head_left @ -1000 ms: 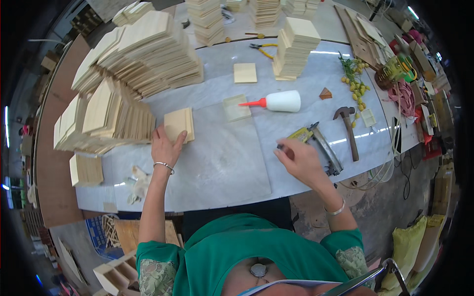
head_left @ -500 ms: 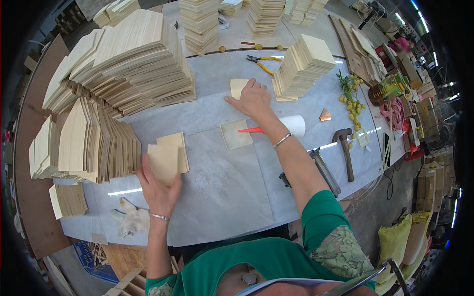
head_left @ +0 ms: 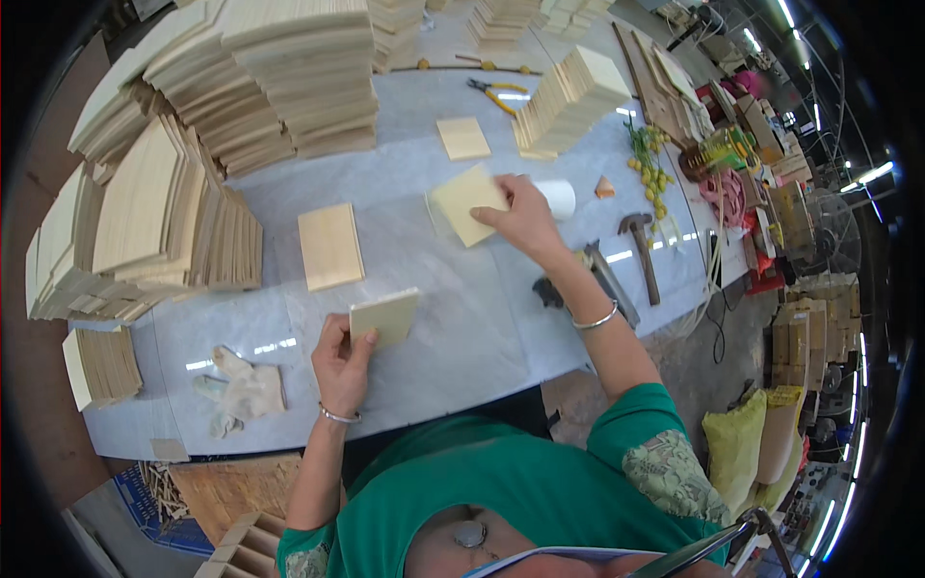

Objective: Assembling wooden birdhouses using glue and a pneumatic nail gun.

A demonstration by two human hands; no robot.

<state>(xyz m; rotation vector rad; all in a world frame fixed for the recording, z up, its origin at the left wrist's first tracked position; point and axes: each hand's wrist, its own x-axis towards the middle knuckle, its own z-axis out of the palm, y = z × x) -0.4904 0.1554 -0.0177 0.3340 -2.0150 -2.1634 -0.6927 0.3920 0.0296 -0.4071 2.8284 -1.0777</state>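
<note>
Near the table's front, my left hand pinches the lower edge of a thin wooden board, raised on a tilt above the tabletop. My right hand grips a pale square wooden panel by its right edge. Under that panel, part of a square frosted sheet shows. A white bottle lies behind my right hand, its red nozzle hidden. Another square panel rests flat farther back, and a rectangular board lies left of centre.
Tall stacks of wooden boards crowd the left and back. A leaning stack of panels, pliers, a hammer, a black-and-grey tool and yellow fruit on stems lie rightward. A glove is front left.
My right hand has lifted a square panel and drawn it nearer; another panel remains where it was. My left hand has brought its board right and toward me, tilting it up. The view has shifted.
</note>
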